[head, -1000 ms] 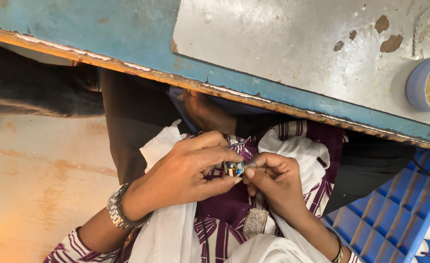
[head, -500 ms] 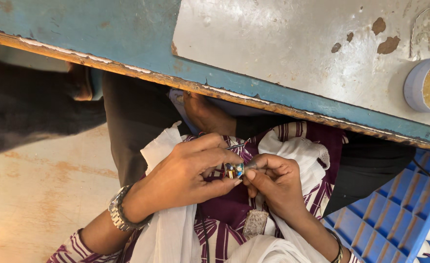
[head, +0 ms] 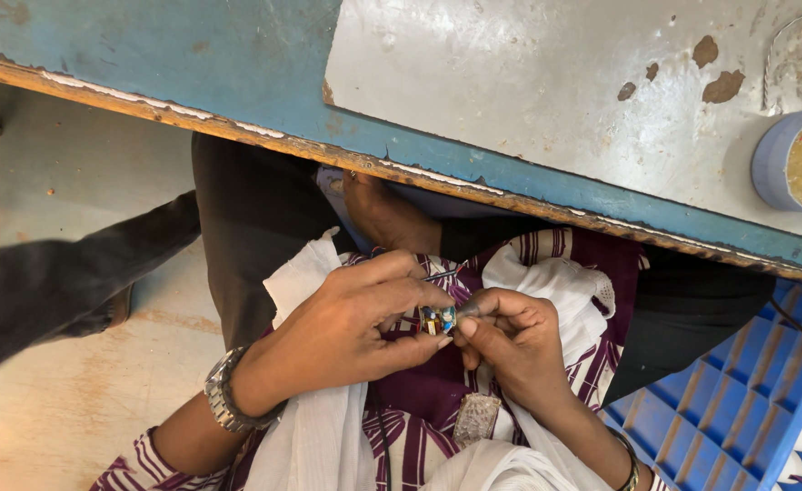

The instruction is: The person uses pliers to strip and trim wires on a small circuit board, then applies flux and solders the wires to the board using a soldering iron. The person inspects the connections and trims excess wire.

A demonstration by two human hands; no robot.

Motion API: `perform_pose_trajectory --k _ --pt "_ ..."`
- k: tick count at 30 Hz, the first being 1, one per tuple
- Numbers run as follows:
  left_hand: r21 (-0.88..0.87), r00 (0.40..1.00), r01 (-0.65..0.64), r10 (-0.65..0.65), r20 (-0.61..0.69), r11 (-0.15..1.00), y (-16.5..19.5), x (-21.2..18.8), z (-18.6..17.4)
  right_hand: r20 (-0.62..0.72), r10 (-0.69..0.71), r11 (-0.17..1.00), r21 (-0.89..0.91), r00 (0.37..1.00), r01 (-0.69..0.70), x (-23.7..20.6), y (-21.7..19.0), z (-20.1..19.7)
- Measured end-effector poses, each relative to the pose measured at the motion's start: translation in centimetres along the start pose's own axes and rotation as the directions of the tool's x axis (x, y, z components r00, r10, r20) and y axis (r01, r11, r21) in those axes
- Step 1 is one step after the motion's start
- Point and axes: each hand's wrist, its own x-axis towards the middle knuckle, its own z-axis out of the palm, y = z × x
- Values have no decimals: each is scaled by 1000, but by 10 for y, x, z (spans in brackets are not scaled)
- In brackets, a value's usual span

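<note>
You are looking down into your lap, below the edge of a blue worktop (head: 237,55) with a worn grey sheet laid over it; your left hand (head: 355,323), a metal watch (head: 224,400) on its wrist, is closed in a pinch on a tiny part (head: 437,318) with blue and yellow bits; your right hand (head: 510,341) pinches the same part from the other side, fingertips touching those of the left; what looks like a thin wire (head: 442,273) shows just above the pinch, though it is too fine to be sure; the part sits between both hands, over the white and maroon striped cloth (head: 546,273) on your lap; a small patterned tag (head: 476,418) hangs just below your right hand; a round blue tub (head: 773,159) of yellowish stuff stands at the worktop's far right edge; a blue plastic crate (head: 737,400) sits low to your right; another person's dark sleeve (head: 55,282) reaches in from the left. The part is very small and held only by fingertips, so a slip could drop it into the cloth folds or onto the floor; a nudge from the nearby sleeve could cause that.
</note>
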Motion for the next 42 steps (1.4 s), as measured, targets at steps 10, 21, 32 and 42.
perform_pose_trajectory --k 10,21,32,42 --pt "18 1000 4 -4 -7 1000 0 -1 2 0 11 1000 -3 1000 -11 1 3 0" --pt "13 999 33 -33 -7 999 -2 -3 3 -10 50 997 -57 999 -50 0 8 -4" --pt "39 994 -26 30 -106 999 17 7 -26 165 -330 938 -51 930 342 14 3 -4" --pt "429 881 -110 287 -376 897 46 -1 -107 21 -471 881 -29 882 472 31 -30 -39"
